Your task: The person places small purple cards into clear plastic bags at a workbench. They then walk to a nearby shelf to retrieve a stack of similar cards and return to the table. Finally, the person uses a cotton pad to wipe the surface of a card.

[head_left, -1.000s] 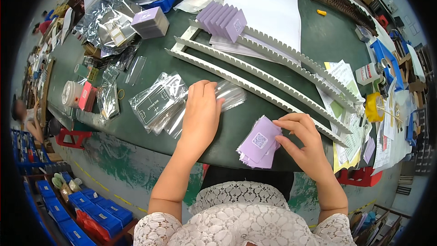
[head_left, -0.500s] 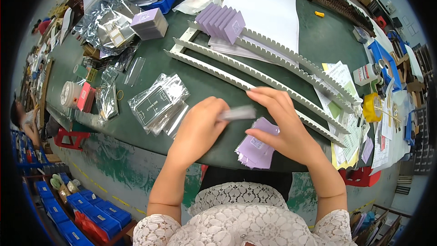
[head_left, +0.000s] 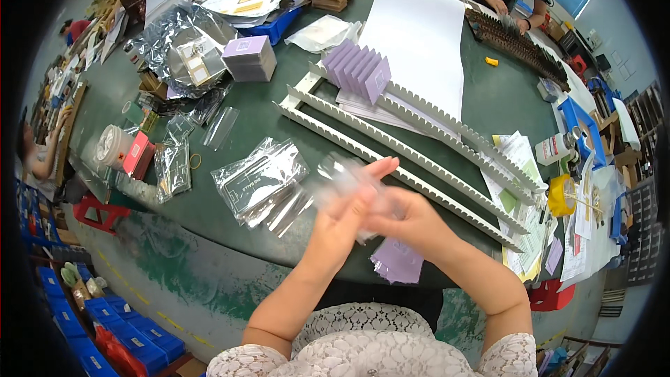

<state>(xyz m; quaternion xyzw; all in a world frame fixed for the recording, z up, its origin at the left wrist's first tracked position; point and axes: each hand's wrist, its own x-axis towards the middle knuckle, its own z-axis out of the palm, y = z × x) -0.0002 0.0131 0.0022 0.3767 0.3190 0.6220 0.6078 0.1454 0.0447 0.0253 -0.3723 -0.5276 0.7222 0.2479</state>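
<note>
My two hands meet over the near edge of the table, smeared by motion. A clear plastic bag [head_left: 336, 173] is between them. My left hand [head_left: 343, 218] grips it, some fingers pointing up and right. My right hand [head_left: 412, 218] is closed at the bag's right side; its fingertips are blurred. Whether anything is inside the bag I cannot tell. Just below my hands lie several purple cards [head_left: 398, 261]. Left of my hands is a pile of clear bags with dark printed cards [head_left: 262, 176].
Beyond my hands lies a white notched rack [head_left: 412, 176], with purple cards [head_left: 357, 73] upright at its far end. A purple-topped card stack [head_left: 250, 63] stands at the back left. Yellow tape [head_left: 560, 195] and a white bottle [head_left: 555, 148] are right. Another person works at the far right.
My hands have come together around the plastic bag; before, my left hand held a blurred pale flat item and my right hand was apart, fingers spread. The whole view has shifted slightly.
</note>
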